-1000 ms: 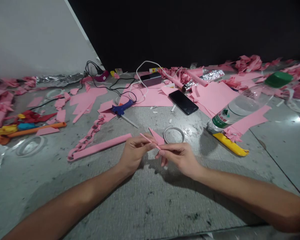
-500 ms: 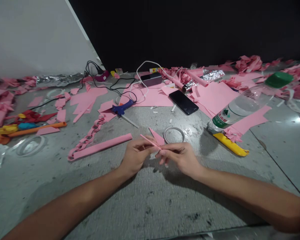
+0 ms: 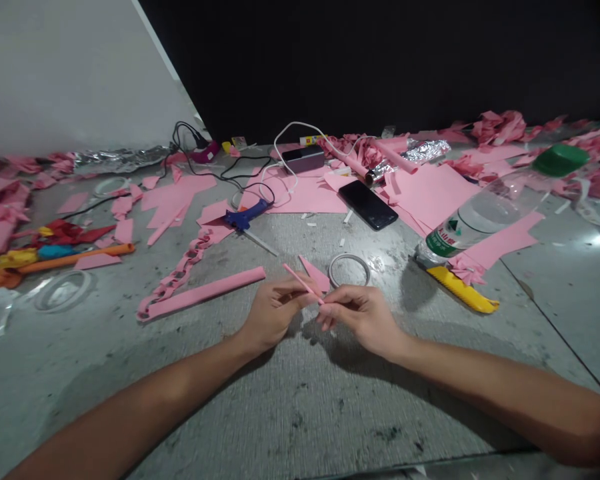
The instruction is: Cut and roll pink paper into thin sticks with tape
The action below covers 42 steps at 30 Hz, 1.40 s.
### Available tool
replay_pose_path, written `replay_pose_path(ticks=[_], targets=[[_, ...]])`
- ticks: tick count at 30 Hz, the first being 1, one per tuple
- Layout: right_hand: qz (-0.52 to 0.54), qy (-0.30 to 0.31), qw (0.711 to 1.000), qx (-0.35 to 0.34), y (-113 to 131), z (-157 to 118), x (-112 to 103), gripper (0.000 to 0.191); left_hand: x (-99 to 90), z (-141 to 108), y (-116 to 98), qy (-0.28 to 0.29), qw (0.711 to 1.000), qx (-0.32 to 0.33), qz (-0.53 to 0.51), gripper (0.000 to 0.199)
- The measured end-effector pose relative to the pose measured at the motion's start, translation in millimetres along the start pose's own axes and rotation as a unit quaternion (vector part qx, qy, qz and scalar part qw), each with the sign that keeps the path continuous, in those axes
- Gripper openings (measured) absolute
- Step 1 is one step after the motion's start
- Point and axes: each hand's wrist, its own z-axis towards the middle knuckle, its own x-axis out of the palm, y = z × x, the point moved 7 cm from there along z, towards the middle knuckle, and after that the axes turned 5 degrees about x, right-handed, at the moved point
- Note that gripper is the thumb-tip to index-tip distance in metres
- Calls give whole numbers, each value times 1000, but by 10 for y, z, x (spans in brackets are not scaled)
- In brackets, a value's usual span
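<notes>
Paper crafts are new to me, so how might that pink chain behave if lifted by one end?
The pink paper chain would probably dangle floppily, as its small loops are linked. Being thin paper, it looks light, and a firm pinch might crush its open loops.

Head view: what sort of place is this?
Probably a craft work table: a blue glue gun, a pink paper chain and crumpled pink paper scraps lie on the grey tabletop.
</notes>
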Motion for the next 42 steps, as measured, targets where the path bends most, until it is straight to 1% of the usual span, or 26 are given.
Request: replay_pose_path(ticks=[2,3,4,5,6,7,8,9,10,11,12,13,14,15,16,17,18,19,21,23,26,28,34,40,42], targets=[[-44,-1,999,-18,43,-10,-18,27,-45,-8,-10,-23,1000,11,11,9],[-83,-14,995,-43,102,-18,-57,26,-81,-10,-11,-41,999,15,19,8],[-135,-38,987,-83,192,-30,-113,24,-120,-9,-6,-60,998,14,27,8],[-196,-66,969,-135,305,-49,-176,21,-160,-6,5,-79,996,9,34,7],[-264,-93,941,-189,417,-71,-233,19,-197,-2,21,-97,995,1,38,7],[-334,-111,906,-235,509,-87,-275,18,-227,4,39,-111,993,-9,41,8],[-403,-118,869,-264,561,-85,-303,18,-247,10,57,-119,992,-18,42,10],[-468,-113,833,-271,570,-59,-325,20,-256,17,69,-122,991,-25,42,12],[-524,-103,803,-263,548,-20,-346,20,-256,23,74,-120,992,-29,41,15],[-563,-93,782,-250,517,17,-369,18,-252,26,72,-116,992,-29,39,18],[-581,-86,773,-239,491,44,-389,14,-249,26,67,-113,992,-28,40,19],[-574,-85,779,-236,487,53,-407,10,-251,22,59,-113,992,-26,43,20],[-545,-91,800,-234,497,50,-427,10,-255,15,54,-114,992,-24,47,20],[-497,-99,831,-231,510,38,-450,11,-257,7,54,-115,992,-24,50,19],[-431,-112,868,-218,514,25,-487,13,-257,-1,58,-113,992,-25,51,19],[-364,-120,905,-186,484,20,-526,14,-251,-8,64,-109,993,-25,48,18],[-300,-120,934,-151,434,16,-550,16,-240,-13,68,-104,993,-23,40,18],[-240,-110,957,-124,379,10,-553,17,-227,-16,68,-99,994,-21,30,18],[-135,-69,984,-88,275,-1,-517,17,-204,-24,55,-92,996,-17,10,18],[-60,-26,995,-77,200,-6,-467,13,-176,-29,39,-80,997,-17,-3,16],[-14,4,997,-75,137,-5,-438,10,-115,-37,20,-50,999,-13,-8,15],[-13,8,997,-78,125,-5,-441,11,-82,-47,16,-33,999,-6,-5,15],[-46,15,996,-77,125,-38,-444,15,-56,-92,35,-11,1000,4,0,13],[-65,61,991,-95,207,-91,-364,12,-86,-87,71,-25,1000,3,-6,14],[-91,74,987,-109,244,-101,-313,10,-89,-83,77,-26,1000,1,-10,15]])
